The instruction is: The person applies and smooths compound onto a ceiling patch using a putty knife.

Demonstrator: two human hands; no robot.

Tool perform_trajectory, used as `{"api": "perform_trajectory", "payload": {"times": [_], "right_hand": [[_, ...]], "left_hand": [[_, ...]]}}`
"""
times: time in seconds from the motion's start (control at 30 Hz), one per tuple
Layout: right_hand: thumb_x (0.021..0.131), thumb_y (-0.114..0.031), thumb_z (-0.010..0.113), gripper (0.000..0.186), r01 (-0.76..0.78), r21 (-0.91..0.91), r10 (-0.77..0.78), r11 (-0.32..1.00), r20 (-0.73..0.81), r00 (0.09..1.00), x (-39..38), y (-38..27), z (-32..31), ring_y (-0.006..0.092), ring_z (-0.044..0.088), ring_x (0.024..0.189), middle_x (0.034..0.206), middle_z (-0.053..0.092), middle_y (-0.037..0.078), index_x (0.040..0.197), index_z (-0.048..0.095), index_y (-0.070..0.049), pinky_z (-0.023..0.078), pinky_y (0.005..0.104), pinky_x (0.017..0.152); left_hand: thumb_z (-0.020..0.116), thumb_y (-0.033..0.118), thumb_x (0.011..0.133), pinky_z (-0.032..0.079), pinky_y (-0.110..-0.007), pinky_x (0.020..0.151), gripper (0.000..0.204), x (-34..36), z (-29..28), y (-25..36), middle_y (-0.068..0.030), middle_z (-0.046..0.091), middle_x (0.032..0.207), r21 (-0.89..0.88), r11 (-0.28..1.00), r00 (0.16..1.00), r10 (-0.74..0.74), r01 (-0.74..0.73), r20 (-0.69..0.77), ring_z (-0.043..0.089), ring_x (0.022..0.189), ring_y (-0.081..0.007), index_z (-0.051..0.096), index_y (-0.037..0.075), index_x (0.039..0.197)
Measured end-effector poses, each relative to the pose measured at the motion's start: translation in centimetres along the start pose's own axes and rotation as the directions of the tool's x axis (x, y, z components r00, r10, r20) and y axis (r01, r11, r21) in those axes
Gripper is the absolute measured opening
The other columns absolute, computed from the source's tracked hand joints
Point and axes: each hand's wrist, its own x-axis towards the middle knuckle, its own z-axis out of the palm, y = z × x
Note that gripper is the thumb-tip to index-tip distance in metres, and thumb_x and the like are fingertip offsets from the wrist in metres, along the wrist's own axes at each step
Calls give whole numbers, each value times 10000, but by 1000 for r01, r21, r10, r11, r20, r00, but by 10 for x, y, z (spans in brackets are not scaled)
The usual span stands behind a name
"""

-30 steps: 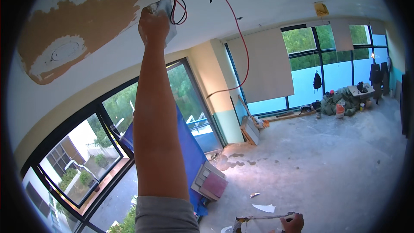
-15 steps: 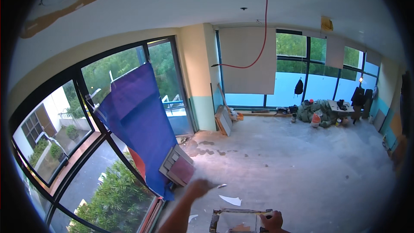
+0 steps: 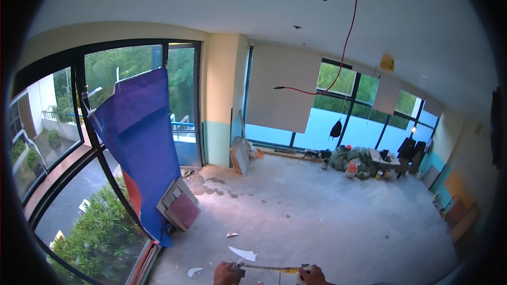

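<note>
Head view: our right hand [image 3: 312, 275] clasps a frame [image 3: 270, 268], our left hand [image 3: 228, 273] (hold unclear) beside it; how much is finished, we cannot judge.

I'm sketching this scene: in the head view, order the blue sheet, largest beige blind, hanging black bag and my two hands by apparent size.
1. Blue sheet
2. Beige blind
3. Left hand and right hand: too alike to rank
4. Black bag

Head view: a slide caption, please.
Left hand and right hand at either end of a stained-edged board, a red cable dangling overhead, a blue sheet beside the windows.
</note>
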Motion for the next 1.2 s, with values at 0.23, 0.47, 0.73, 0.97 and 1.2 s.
{"api": "perform_trajectory", "payload": {"times": [0.23, 0.47, 0.73, 0.97, 1.2], "right_hand": [[862, -315, 513, 362, 450, -61, -453, 891, -45, 891, 31, 51, 3, 339, 606, 983, 982, 659, 212, 1064, 660, -54, 453, 444, 869], [801, -358, 614, 274, 607, -432, -645, 667, 73, 761, 14, 21, -3, 318, 631, 975, 998, 683, 131, 893, 728, -126, 491, 396, 811], [716, -412, 728, 461, 259, -161, -271, 952, -57, 961, -15, -11, 0, 270, 660, 906, 941, 696, 142, 1027, 683, -75, 525, 365, 776], [690, -464, 762, 654, 174, -147, -199, 974, -182, 963, -41, -30, -14, 315, 653, 895, 947, 674, 195, 1129, 608, -4, 530, 396, 792], [670, -575, 742, 737, 101, -171, -133, 980, -183, 974, -49, -32, -10, 373, 587, 1001, 1065, 596, 238, 1179, 568, -71, 498, 434, 846]], "left_hand": [[607, 308, 773, 461, -469, 773, 222, -19, -38, 42, -163, 652, 832, -152, 988, 993, 5, -24, -122, 564, 858, -362, 684, 107, 827], [635, 298, 773, 462, -467, 752, 253, 0, 15, -24, -134, 652, 850, 35, 998, 956, 57, -50, -289, 573, 809, -350, 641, 122, 956], [668, 162, 799, 472, -436, 756, 200, 141, -249, 80, -203, 615, 944, 165, 953, 680, 298, -255, -670, 586, 871, -393, 612, 24, 932], [598, 175, 826, 489, -485, 677, 137, 171, -501, 360, -193, 630, 793, 686, 652, 324, 757, -323, -567, 604, 768, -405, 616, 57, 894], [558, 153, 831, 516, -434, 752, 116, 122, -605, 502, -145, 674, 857, 817, 539, -12, 833, -203, -553, 639, 826, -353, 656, 105, 873]]}}
